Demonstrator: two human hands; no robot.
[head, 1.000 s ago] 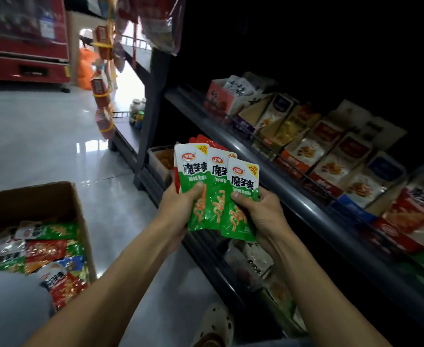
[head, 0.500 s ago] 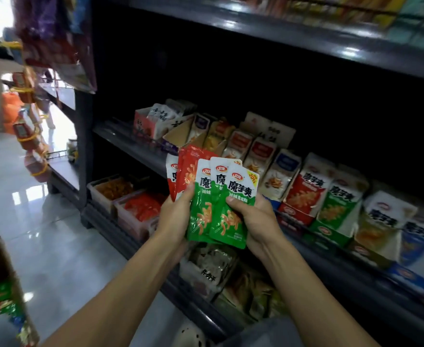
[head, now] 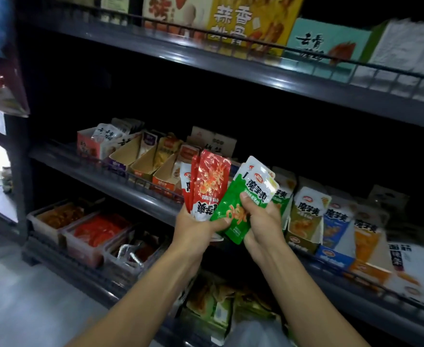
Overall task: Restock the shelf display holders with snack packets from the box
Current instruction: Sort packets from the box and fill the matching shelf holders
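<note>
Holding a fan of red packets (head: pixel 209 186), the left hand (head: pixel 195 229) has its fingers curled round their lower ends; at least three red packets can be counted, one turned upside down at the front, though the exact number behind it cannot be told. The right hand (head: pixel 261 221) pinches a small stack of green packets (head: pixel 243 204), thumb pressed on the front face and the other fingers wrapped behind; two, perhaps three, edges show at the top of that stack. The green stack leans to the right of the red fan, and its lower left corner touches the left thumb.

Just beyond the fingertips of both hands runs the middle shelf (head: pixel 120 181) with its row of cardboard display holders (head: pixel 306 221). To the right of the right fingers four holders with packets stand side by side: green, olive, blue, orange. To the left of the left fingers about four holders show, two of them with bare cardboard inside. Below the left wrist three clear plastic bins (head: pixel 93 234) sit on the lower shelf.
</note>
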